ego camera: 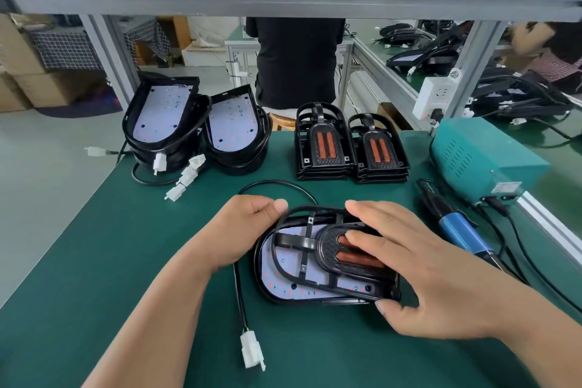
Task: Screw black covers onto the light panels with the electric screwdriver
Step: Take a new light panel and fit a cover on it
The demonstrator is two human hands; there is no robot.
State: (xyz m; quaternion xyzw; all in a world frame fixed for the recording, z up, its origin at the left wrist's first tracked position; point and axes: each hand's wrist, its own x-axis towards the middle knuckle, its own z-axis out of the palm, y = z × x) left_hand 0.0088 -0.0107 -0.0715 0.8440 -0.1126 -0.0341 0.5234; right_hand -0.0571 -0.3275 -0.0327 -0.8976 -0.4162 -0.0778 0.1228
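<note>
A light panel (283,274) with a white LED board lies on the green mat in front of me. A black cover (318,249) with two orange strips rests on top of it, slightly askew. My left hand (242,230) grips the panel's far left rim. My right hand (419,264) lies flat over the cover, thumb hooked under its near right edge. The blue electric screwdriver (456,227) lies on the mat to the right, untouched.
Two stacks of light panels (195,126) with cables stand at the back left, two stacks of black covers (349,148) at the back middle. A teal power box (482,157) sits at the right. The panel's cable ends in a white plug (252,353). A person sits behind the bench.
</note>
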